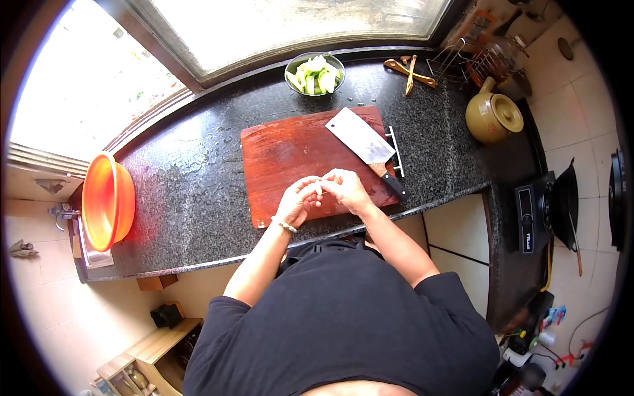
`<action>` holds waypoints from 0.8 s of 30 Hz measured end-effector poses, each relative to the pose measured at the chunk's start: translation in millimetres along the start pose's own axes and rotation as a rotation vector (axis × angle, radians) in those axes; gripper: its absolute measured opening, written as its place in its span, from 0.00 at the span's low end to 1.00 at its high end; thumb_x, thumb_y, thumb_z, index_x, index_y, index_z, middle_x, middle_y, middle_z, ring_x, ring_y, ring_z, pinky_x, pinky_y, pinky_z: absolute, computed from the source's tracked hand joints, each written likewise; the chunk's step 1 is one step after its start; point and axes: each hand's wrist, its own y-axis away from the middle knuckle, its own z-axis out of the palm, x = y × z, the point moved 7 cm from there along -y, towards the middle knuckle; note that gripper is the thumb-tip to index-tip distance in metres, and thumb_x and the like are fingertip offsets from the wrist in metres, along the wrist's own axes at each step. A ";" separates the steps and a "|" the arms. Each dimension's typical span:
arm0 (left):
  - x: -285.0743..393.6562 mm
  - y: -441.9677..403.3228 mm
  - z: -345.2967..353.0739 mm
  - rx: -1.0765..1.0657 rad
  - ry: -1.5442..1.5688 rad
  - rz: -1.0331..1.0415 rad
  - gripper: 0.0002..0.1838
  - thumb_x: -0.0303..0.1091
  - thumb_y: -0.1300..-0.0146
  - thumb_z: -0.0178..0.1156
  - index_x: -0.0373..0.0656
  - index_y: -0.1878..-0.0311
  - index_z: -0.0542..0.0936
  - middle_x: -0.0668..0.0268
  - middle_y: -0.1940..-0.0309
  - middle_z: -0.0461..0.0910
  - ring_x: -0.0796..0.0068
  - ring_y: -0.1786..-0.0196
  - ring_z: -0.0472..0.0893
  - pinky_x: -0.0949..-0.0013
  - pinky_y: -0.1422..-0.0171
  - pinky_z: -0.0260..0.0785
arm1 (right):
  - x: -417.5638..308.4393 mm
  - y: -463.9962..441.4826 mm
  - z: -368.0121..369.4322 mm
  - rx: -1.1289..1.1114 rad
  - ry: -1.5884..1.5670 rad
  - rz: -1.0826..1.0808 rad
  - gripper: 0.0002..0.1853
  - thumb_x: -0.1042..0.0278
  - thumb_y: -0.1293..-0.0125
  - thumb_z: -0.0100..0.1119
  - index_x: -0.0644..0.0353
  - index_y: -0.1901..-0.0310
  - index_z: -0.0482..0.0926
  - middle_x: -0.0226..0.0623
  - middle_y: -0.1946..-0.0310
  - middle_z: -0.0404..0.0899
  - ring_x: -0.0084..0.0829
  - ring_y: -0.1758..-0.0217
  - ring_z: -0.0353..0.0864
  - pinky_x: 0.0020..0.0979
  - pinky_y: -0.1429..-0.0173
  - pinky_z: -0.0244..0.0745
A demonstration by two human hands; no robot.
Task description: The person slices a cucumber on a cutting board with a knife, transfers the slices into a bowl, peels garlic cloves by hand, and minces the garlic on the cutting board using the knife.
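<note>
Over the near edge of a reddish wooden cutting board [284,155], my left hand [300,200] and my right hand [347,190] meet at the fingertips. Both are closed in a pinch around a small whitish piece [319,189], which may be a garlic clove; fingers cover most of it. A bracelet circles my left wrist. Right of my hands, a cleaver [360,138] lies flat on the board, its black handle pointing toward me past the board's metal side handle [395,152]. Behind the board stands a bowl of cut pale-green vegetable pieces [316,74].
An orange basin [109,201] stands by the sink at the left. Wooden tongs or similar utensils [411,74] lie at the back right, near a wire rack [452,63]. A lidded clay pot [492,117] and a stove [528,218] with a black wok [563,206] are at the right.
</note>
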 end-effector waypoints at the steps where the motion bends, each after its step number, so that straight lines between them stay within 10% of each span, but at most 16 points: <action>1: 2.7 2.0 1.7 0.014 -0.035 -0.001 0.16 0.31 0.37 0.62 0.39 0.47 0.75 0.66 0.62 0.80 0.79 0.64 0.79 0.78 0.63 0.73 | 4.1 0.1 -6.9 0.038 0.187 0.002 0.10 0.64 0.39 0.63 0.63 0.62 0.79 0.30 0.77 0.79 0.17 0.77 0.74 0.24 0.73 0.69; 7: 11.8 7.5 10.7 0.040 -0.355 0.059 0.17 0.35 0.37 0.62 0.37 0.47 0.78 0.66 0.61 0.81 0.82 0.66 0.78 0.80 0.65 0.73 | -32.5 10.8 3.9 0.143 0.854 -0.307 0.06 0.65 0.41 0.58 0.58 0.69 0.77 0.46 0.74 0.79 0.47 0.71 0.80 0.41 0.66 0.74; 10: 7.2 3.1 -0.8 0.025 -0.302 -0.124 0.17 0.34 0.38 0.63 0.37 0.48 0.78 0.67 0.63 0.82 0.86 0.68 0.77 0.81 0.67 0.71 | -32.0 11.0 -8.7 0.286 0.997 -0.294 0.06 0.65 0.41 0.58 0.59 0.69 0.77 0.47 0.73 0.79 0.47 0.71 0.80 0.41 0.66 0.74; 15: 34.5 -6.1 -10.1 0.107 -0.521 0.215 0.18 0.35 0.36 0.61 0.38 0.45 0.75 0.64 0.62 0.82 0.86 0.71 0.75 0.84 0.68 0.67 | 6.7 5.6 -47.9 0.081 -0.304 0.197 0.07 0.66 0.36 0.58 0.58 0.67 0.74 0.40 0.66 0.82 0.26 0.70 0.81 0.25 0.73 0.76; 24: 15.5 -16.8 10.7 -0.012 -0.378 0.045 0.21 0.38 0.35 0.60 0.37 0.43 0.74 0.65 0.62 0.82 0.84 0.66 0.75 0.80 0.65 0.70 | -1.2 6.2 -21.5 0.094 -0.110 0.201 0.06 0.71 0.38 0.59 0.62 0.61 0.76 0.33 0.72 0.79 0.17 0.80 0.72 0.20 0.80 0.66</action>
